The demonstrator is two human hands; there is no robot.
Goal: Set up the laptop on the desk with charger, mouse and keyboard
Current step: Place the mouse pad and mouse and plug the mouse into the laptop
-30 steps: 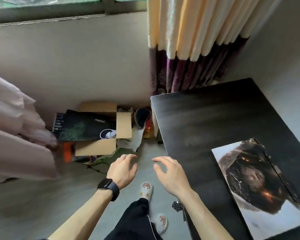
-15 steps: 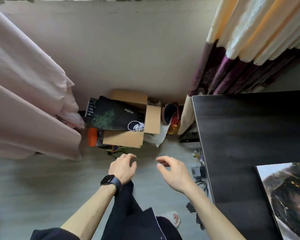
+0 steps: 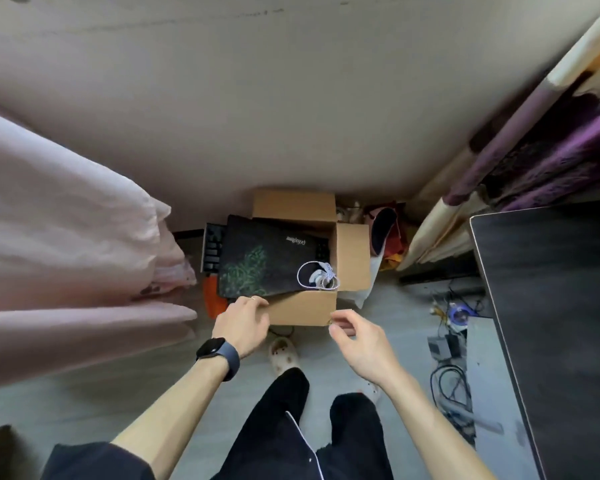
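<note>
Both hands have come forward since the earlier frame and are now reaching the cardboard box (image 3: 302,310) at centre frame. The left hand (image 3: 243,323) is resting open-fingered on its near left corner; the right hand (image 3: 357,337) is hovering half-curled at the near right corner, gripping nothing. A black mat (image 3: 267,261) with small, unreadable white script is lying across the box, a coiled white cable (image 3: 317,275) on it, a keyboard (image 3: 212,249) poking out beneath. The dark worktop (image 3: 551,306) is sitting at the right edge.

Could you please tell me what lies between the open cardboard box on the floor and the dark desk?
In the head view, between the open cardboard box and the dark desk: crumpled red-and-white cloth items, then the cream-and-purple curtain's hem.
</note>
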